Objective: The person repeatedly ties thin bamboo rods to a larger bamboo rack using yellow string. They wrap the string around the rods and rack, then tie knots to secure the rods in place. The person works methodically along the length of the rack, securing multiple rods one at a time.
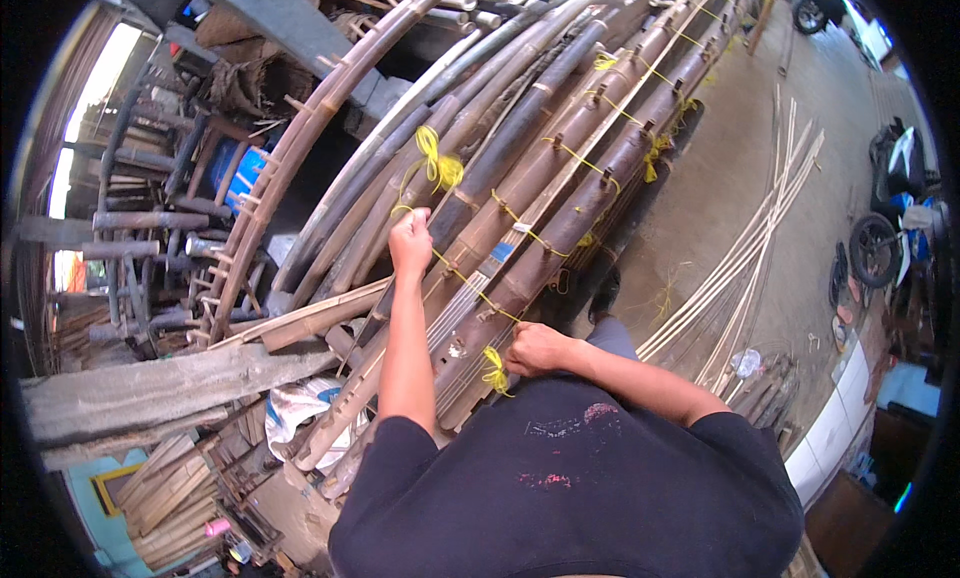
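My left hand [410, 242] is closed in a fist on a yellow cord [447, 264], over the far-left side of a row of long bamboo poles [545, 260]. The cord runs across the poles to my right hand [535, 349], which is also closed on it at the near-right side. A looped yellow bundle [436, 162] lies beyond my left fist. Another yellow bundle [495, 371] hangs beside my right hand. Short pegs [607, 176] stick up from the brown poles, with more yellow ties along them. Thin slats [455, 313] lie between the poles.
At left, a curved bamboo rail with pegs [268, 183] leans near stacked poles. A wooden beam [150, 383] lies at lower left. Thin pale bamboo strips [745, 263] rest on the floor to the right. Parked motorbikes [885, 240] stand at far right.
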A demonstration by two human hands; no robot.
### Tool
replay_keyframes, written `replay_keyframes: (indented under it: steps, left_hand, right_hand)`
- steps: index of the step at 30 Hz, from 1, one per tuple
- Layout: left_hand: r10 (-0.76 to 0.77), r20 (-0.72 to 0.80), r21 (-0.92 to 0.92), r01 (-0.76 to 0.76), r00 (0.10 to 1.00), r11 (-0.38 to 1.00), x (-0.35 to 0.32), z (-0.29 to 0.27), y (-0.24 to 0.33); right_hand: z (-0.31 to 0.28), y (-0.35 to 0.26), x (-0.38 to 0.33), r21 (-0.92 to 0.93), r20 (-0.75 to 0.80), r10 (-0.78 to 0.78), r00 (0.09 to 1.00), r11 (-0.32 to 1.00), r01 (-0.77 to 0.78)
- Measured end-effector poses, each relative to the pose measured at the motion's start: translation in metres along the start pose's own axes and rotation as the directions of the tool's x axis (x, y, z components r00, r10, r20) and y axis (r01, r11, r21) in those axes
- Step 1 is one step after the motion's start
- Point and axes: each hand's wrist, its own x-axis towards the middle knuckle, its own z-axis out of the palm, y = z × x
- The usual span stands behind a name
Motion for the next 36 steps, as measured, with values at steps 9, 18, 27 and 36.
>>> replay_keyframes:
  steps: [9, 18, 27, 36]
  left_hand:
    - [-0.210, 0.426, 0.787, -0.246, 0.880, 0.565, 0.065, 0.047, 0.003]
    - [0.306, 0.508, 0.193, -0.452, 0.806, 0.871, 0.001, 0.357, 0.276]
    - [-0.149, 0.988, 0.114, -0.460, -0.041, 0.881, -0.206, 0.797, 0.178]
    - [-0.251, 0.967, 0.134, -0.772, -0.035, 0.621, -0.263, 0.924, 0.138]
  right_hand:
    - [-0.076, 0.031, -0.093, 0.289, -0.332, 0.284, 0.899, 0.938, -0.190]
    - [-0.096, 0.231, -0.360, 0.549, -0.392, 0.811, 0.434, 0.585, -0.597]
    - [0.004, 0.553, -0.720, 0.833, 0.024, 0.804, -0.595, -0.345, -0.433]
    - [0.108, 0.742, -0.933, 0.736, 0.216, 0.565, -0.797, -0.630, -0.248]
